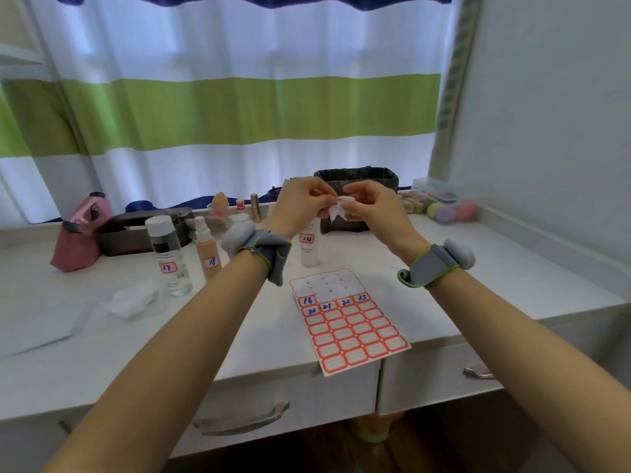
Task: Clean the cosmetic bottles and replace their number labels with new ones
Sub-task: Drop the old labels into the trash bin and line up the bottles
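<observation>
Bottle 14 (310,249) stands upright below both hands pinching a label (336,207).

Both hands, left hand (300,199) and right hand (370,203), pinch a crumpled white wad (336,208) above the label sheet (348,322).

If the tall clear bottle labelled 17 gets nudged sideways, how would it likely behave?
The clear bottle is tall and narrow and stands upright, so it probably tips rather than slides. Once down, its round body would likely roll along the white counter. Its smooth sides may feel slippery.
</observation>
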`<action>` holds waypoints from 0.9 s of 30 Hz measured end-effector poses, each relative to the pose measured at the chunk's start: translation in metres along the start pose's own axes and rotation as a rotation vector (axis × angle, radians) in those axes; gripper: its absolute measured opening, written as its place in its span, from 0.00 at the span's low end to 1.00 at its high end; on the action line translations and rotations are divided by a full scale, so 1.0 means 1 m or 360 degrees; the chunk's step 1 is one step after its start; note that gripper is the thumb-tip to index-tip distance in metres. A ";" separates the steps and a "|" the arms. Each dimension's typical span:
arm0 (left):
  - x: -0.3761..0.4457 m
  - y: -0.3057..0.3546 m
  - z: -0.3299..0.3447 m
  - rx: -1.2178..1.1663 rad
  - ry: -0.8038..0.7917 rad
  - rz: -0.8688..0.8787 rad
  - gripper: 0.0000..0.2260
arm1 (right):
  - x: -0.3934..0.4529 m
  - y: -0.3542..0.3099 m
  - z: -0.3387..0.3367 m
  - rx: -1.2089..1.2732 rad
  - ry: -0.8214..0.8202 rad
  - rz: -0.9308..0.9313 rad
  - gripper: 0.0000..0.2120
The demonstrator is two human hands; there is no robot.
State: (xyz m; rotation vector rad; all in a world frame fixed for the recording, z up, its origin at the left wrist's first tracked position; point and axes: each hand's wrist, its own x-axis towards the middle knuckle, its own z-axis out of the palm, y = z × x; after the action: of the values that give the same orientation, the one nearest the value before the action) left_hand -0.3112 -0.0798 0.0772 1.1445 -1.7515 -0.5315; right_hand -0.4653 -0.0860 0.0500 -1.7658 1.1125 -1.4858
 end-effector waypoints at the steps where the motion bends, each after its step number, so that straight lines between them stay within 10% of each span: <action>1: 0.006 0.002 0.001 -0.0013 -0.0015 -0.0005 0.04 | 0.005 0.001 -0.002 0.0003 0.0031 0.0001 0.12; 27: 0.166 -0.023 0.031 0.0499 -0.0211 -0.0185 0.11 | 0.172 0.060 -0.009 -0.0576 0.0258 -0.0111 0.10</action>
State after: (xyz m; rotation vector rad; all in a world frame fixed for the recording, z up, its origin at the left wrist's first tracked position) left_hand -0.3475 -0.2397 0.1241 1.4650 -1.9383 -0.4182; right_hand -0.4819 -0.2634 0.0869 -1.9653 1.4937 -1.5673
